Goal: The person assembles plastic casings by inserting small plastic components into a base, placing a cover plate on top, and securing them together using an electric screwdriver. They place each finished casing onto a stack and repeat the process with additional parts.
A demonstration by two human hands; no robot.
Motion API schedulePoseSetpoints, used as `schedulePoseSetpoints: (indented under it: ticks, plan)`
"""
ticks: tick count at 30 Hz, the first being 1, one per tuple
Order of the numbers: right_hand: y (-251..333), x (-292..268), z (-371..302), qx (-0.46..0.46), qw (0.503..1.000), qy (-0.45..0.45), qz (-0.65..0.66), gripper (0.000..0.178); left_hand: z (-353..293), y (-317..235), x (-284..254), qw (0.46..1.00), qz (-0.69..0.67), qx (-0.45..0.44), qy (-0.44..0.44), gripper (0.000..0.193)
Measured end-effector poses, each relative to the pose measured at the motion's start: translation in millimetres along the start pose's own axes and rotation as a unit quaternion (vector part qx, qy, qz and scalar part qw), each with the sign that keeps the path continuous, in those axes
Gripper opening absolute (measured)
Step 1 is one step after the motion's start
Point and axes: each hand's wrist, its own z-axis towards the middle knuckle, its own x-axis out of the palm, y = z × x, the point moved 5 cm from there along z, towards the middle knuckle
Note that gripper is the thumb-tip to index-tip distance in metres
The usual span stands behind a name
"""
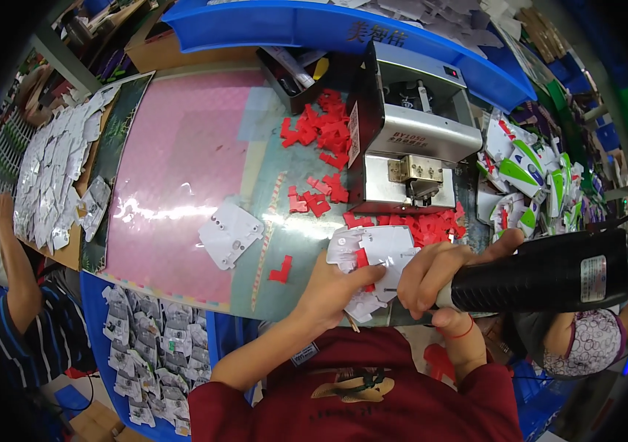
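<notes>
A white plastic shell (395, 247) is gripped in my left hand (332, 287), its thumb pressing on the face beside a small red plastic piece (362, 259). My right hand (432, 272) is wrapped round a black electric screwdriver (549, 272), which lies nearly level with its tip pointing left at the shell. Whether the tip touches a screw is too small to tell. Another white shell (231, 236) rests on the mat to the left. One loose red piece (281, 269) lies between that shell and my left hand.
Ahead stands a silver and black screw feeder (417, 136), with red pieces (321, 125) heaped around it. White and green parts (527, 173) pile up at right. A blue bin (218, 28) spans the back; another (218, 339) holds white parts below left. People sit at both sides.
</notes>
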Motion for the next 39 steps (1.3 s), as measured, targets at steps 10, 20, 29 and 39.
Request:
schedulePoseSetpoints:
  ticks: [10,20,29,39]
  plan:
    - [4,7,4,-0.001,0.995,0.032,-0.099,0.095,0,-1,-1,0.999,0.036,0.018,-0.018,0.035]
    - [14,-21,-59,0.047,0.922,-0.383,-0.040,0.032,-8,2,-7,0.999,-0.021,0.048,-0.015,0.033]
    - [17,-59,-114,0.120,0.808,-0.556,-0.153,0.049,-23,-18,23,0.962,0.116,0.170,0.179,0.055]
    - [81,-5,-59,0.124,0.838,-0.135,-0.515,0.027,-44,-22,72,0.852,0.267,0.328,0.309,0.038]
